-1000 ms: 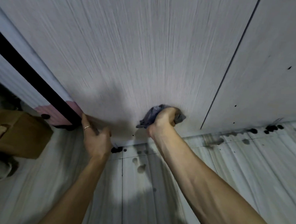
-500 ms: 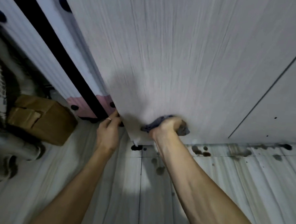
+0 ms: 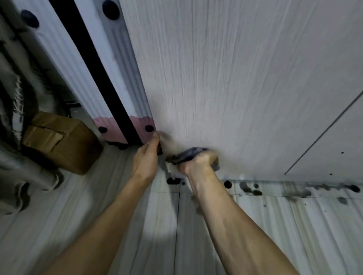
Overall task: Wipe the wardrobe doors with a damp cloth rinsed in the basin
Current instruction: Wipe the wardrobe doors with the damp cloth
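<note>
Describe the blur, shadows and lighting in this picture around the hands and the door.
Head view: motion blur smears the right hand and the cloth it grips; the left hand at the edge of the door is soft too; a shadow falls on the door around both hands; a bright patch lights the floor between the forearms.

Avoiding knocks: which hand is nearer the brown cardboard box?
Left. The left hand is at the wardrobe door edge, right of the box; the right hand, gripping the grey cloth, is farther right.
</note>
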Demonstrator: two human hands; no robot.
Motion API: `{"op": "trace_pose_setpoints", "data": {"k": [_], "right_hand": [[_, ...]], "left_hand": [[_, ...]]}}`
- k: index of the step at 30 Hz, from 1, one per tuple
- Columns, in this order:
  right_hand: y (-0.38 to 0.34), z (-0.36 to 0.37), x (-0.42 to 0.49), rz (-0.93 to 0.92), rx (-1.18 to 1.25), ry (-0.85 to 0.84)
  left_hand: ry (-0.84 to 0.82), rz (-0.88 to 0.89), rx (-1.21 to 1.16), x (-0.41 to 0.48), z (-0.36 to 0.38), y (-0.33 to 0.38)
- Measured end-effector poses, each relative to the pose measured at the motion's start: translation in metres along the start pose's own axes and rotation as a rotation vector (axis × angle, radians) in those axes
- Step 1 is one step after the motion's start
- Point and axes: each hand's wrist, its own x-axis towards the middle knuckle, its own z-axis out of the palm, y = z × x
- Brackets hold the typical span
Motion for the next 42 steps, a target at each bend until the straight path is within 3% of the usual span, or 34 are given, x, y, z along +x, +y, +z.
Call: {"op": "trace_pose_setpoints", "data": {"k": [2, 3, 4, 7, 8, 10, 12, 14, 16, 19, 21, 24, 29, 31, 33, 35, 37, 39, 42], "right_hand": [[0.008, -0.022, 0.017, 0.088, 0.412, -0.040], [0.006, -0.041, 0.014, -0.045, 0.446, -0.102], [0.001, -0.059, 0.026, -0.104, 0.488, -0.052], [-0.034, -0.108, 0.025, -0.120, 0.775, 0.305], [-0.049, -0.119, 0.021, -0.201, 0.773, 0.398], [-0.063, -0.130, 0.000, -0.444, 0.646, 0.649], [-0.063, -0.123, 0.003, -0.821, 0.410, 0.983], [-0.027, -0.095, 0.018, -1.041, 0.028, 0.967], [-0.002, -0.071, 0.016, -1.187, -0.396, 0.771], [0.022, -0.085, 0.031, -1.701, -1.021, 0.657], [0.005, -0.116, 0.053, -1.872, -1.138, 0.645], [-0.022, -0.145, 0.049, -1.770, -0.937, 0.824], [-0.070, -0.123, 0.013, -1.675, -0.545, 0.927], [-0.058, -0.119, 0.031, -1.725, -0.608, 0.953], [-0.024, -0.134, 0.066, -1.728, -0.825, 0.918], [0.015, -0.153, 0.089, -1.652, -1.012, 0.839], [0.037, -0.161, 0.097, -1.536, -0.995, 0.800], [0.032, -0.148, 0.083, -1.486, -0.844, 0.765], [-0.032, -0.122, 0.035, -1.529, -0.460, 0.833]], "left_hand": [[-0.023, 0.008, -0.001, -0.011, 0.006, 0.004], [-0.026, 0.012, 0.006, -0.016, 0.008, 0.004], [-0.027, 0.017, 0.011, -0.021, 0.012, 0.005], [0.006, 0.016, 0.020, -0.028, 0.022, 0.000], [0.027, 0.024, 0.021, -0.030, 0.026, 0.000], [0.069, 0.020, 0.013, -0.031, 0.031, 0.000], [0.077, 0.021, -0.008, -0.031, 0.034, -0.001], [0.090, 0.016, -0.014, -0.031, 0.033, -0.002], [0.078, 0.019, -0.011, -0.030, 0.031, -0.002], [0.068, -0.011, -0.023, -0.021, 0.026, -0.006], [0.057, -0.019, -0.033, -0.021, 0.023, -0.005], [0.058, 0.005, -0.022, -0.019, 0.022, -0.006], [0.039, 0.026, -0.020, -0.019, 0.022, -0.009], [0.020, 0.038, -0.015, -0.018, 0.021, -0.010], [0.029, 0.031, -0.016, -0.017, 0.021, -0.011], [0.033, 0.020, -0.022, -0.018, 0.022, -0.009], [0.044, 0.004, -0.037, -0.020, 0.026, -0.008], [0.052, -0.011, -0.050, -0.023, 0.028, -0.006], [0.065, -0.020, -0.059, -0.024, 0.031, -0.004]]}}
